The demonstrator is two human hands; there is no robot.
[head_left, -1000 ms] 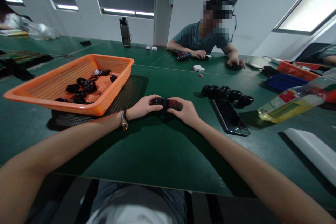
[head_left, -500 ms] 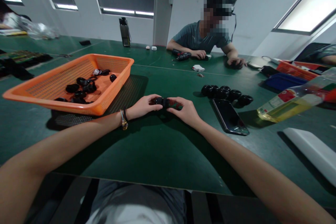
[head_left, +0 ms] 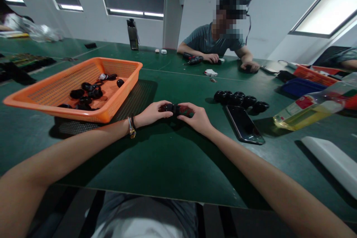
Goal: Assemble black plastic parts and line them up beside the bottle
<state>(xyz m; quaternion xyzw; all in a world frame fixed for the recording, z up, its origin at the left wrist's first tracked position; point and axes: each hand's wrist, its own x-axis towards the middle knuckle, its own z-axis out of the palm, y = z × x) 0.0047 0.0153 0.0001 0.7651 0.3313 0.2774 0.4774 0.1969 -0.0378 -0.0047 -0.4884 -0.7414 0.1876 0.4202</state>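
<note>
Both my hands meet at the middle of the green table (head_left: 156, 156). My left hand (head_left: 152, 113) and my right hand (head_left: 196, 118) are closed from either side on a small black part with a dark red end (head_left: 176, 109), held just above the table top. An orange mesh basket (head_left: 69, 98) with several black parts (head_left: 86, 95) stands to the left of my left hand. A row of black round parts (head_left: 241, 99) lies to the right, behind a black phone (head_left: 244, 123).
A plastic bottle of yellow liquid (head_left: 309, 109) lies at the right, with a white flat object (head_left: 331, 160) nearer me. Orange and blue trays (head_left: 309, 78) sit far right. Across the table a person in a grey shirt (head_left: 214, 39) handles small things; a dark bottle (head_left: 133, 34) stands behind.
</note>
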